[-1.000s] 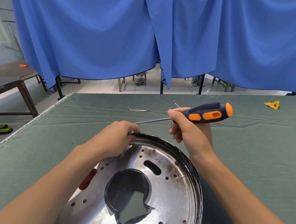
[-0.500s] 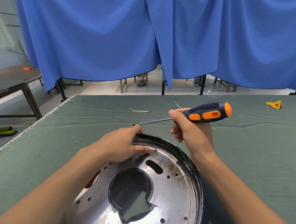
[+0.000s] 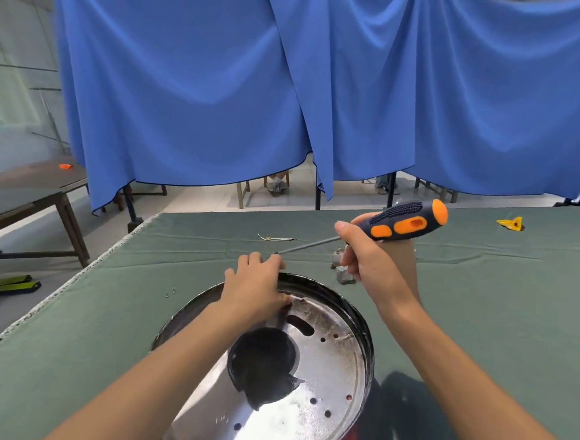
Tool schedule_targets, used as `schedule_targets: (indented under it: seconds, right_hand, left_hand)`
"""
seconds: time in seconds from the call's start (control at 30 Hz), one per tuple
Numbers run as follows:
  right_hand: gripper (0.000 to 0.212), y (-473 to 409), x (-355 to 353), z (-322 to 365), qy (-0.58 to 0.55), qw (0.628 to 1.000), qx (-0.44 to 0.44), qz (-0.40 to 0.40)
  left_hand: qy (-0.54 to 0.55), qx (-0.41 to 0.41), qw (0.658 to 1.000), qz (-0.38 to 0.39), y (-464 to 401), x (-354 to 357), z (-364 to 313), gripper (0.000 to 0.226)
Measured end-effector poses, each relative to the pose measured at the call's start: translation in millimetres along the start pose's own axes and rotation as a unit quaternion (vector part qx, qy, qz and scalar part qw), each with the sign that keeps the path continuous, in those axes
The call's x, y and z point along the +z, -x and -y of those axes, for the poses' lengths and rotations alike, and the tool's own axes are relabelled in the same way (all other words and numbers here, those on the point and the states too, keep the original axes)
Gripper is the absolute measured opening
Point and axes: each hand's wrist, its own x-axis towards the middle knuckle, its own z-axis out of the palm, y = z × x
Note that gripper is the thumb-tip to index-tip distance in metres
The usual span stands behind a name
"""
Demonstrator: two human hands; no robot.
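A round shiny metal pan [image 3: 333,370] with a dark rim, a big dark centre hole and several small holes lies upside-up on the green table cloth [image 3: 498,313]. My left hand [image 3: 254,291] lies over its far rim, fingers draped outside and thumb pressing on the metal inside. My right hand [image 3: 372,256] holds a black and orange screwdriver [image 3: 401,220] above the table behind the pan; its thin shaft points left, with the tip just above my left fingers.
A small metal part [image 3: 341,273] lies behind the pan near my right wrist. A thin wire [image 3: 275,238], two tiny screws [image 3: 170,292] and a yellow scrap [image 3: 509,224] lie on the cloth. Blue curtains hang behind the table. The table's left edge drops to the floor.
My left hand slid from gripping the rim to lying flatter over it, thumb inside. The view tilted up a little. The screwdriver stays held in about the same place.
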Motion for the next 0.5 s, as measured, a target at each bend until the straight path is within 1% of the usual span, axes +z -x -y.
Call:
schedule_targets:
  seconds: [0.07,0.13,0.2,0.23,0.3,0.37,0.43,0.5]
  right_hand:
    - [0.031,3.5,-6.3,8.5,0.016,1.000,-0.014,-0.009]
    - [0.037,8.2,-12.4,17.5,0.029,0.999,-0.030,-0.017]
    - [0.038,12.9,-17.7,25.3,0.032,0.998,-0.049,-0.024]
    - [0.038,15.0,-19.7,28.9,0.036,0.997,-0.060,-0.030]
    - [0.039,18.2,-22.6,35.2,0.047,0.995,-0.077,-0.040]
    - [0.040,20.5,-24.6,39.3,0.055,0.994,-0.087,-0.042]
    - [0.043,22.3,-25.7,42.0,0.067,0.991,-0.106,-0.041]
    - [0.047,23.1,-25.2,44.0,0.092,0.987,-0.123,-0.045]
  left_hand:
    - [-0.014,-0.002,0.999,-0.038,3.0,1.5,-2.1,0.057]
    - [-0.043,-0.010,0.995,-0.085,6.2,1.8,-3.7,0.055]
    - [-0.070,-0.012,0.990,-0.120,9.3,2.0,-7.0,0.046]
    - [-0.069,-0.008,0.990,-0.124,10.7,2.7,-8.9,0.038]
    - [-0.016,0.009,0.995,-0.100,12.7,5.2,-11.8,0.023]
    - [0.097,0.023,0.994,-0.042,14.6,5.6,-12.4,0.008]
    - [0.199,0.030,0.979,0.008,16.6,3.4,-10.9,0.010]
    - [0.242,0.020,0.970,0.017,17.5,0.7,-7.8,0.013]
